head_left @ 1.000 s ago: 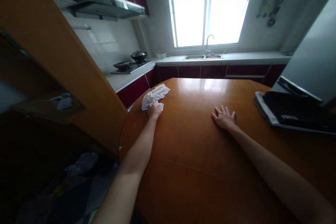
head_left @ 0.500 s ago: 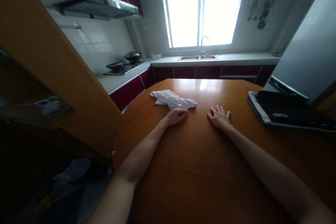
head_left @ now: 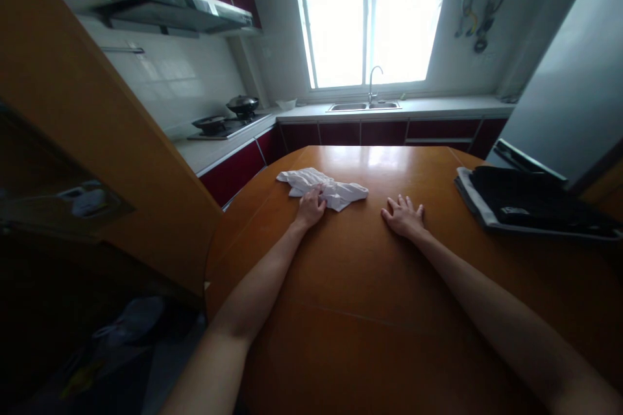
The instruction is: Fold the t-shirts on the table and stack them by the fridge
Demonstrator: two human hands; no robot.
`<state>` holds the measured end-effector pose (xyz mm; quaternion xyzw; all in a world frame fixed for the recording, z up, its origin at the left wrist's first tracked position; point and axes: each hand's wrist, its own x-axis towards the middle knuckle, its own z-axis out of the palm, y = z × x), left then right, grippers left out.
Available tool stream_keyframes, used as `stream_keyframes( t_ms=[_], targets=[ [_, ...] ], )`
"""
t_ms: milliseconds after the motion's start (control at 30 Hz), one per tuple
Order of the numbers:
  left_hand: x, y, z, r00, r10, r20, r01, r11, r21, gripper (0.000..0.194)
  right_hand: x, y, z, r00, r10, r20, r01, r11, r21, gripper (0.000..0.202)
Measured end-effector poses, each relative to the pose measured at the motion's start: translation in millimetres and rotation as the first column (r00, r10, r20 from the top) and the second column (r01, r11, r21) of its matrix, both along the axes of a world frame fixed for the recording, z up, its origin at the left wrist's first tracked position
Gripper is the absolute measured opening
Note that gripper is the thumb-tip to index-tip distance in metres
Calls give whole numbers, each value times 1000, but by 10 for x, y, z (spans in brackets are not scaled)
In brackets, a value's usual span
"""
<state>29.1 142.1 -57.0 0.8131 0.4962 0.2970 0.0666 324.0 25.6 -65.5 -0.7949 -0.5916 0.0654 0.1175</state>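
A crumpled white cloth (head_left: 348,192) lies on the wooden table (head_left: 350,259), left of the middle. My left hand (head_left: 310,209) is at its near edge, with bent fingers closed on a fold; the fingertips are partly lost among the creases. To the right, my right hand (head_left: 405,216) rests palm down on the bare wood, fingers spread and holding nothing. A gap of table separates it from the cloth's right end.
Folded dark and white clothes (head_left: 520,198) are stacked at the table's right side. Beyond the table are a counter with a sink (head_left: 348,107), a stove with pans (head_left: 242,104) and a window. A wooden panel (head_left: 160,162) stands on the left.
My left hand has turned and moved slightly left and forward, from beside the cloth onto it. The cloth's near edge has shifted a little. My right hand stays spread on the table.
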Motion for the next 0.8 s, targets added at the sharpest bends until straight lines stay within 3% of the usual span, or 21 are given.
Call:
stream_keyframes(
  t_ms=[100, 333, 533, 700, 800],
  targets=[
    [32, -14, 19, 999, 24, -25, -25, 999, -35, 61, -3, -1, -3, 1000, 0, 4, 0, 1000, -1, 66],
    [32, -51, 66, 996, -16, -86, 13, 999, -32, 21, -3, 0, -5, 1000, 1, 2, -1, 1000, -5, 66],
    [20, -61, 78, 999, -49, -13, 50, 994, 96, 22, -10, -7, 6, 1000, 3, 7, -3, 1000, 6, 66],
    [46, -96, 134, 989, -148, -28, 148, 989, 1, 17, -8, -5, -7, 1000, -4, -18, 4, 1000, 22, 63],
    [83, -174, 192, 975, -212, -70, 213, 977, 9, 13, -7, -2, -5, 999, 19, -33, -15, 992, 124, 55]
  ],
)
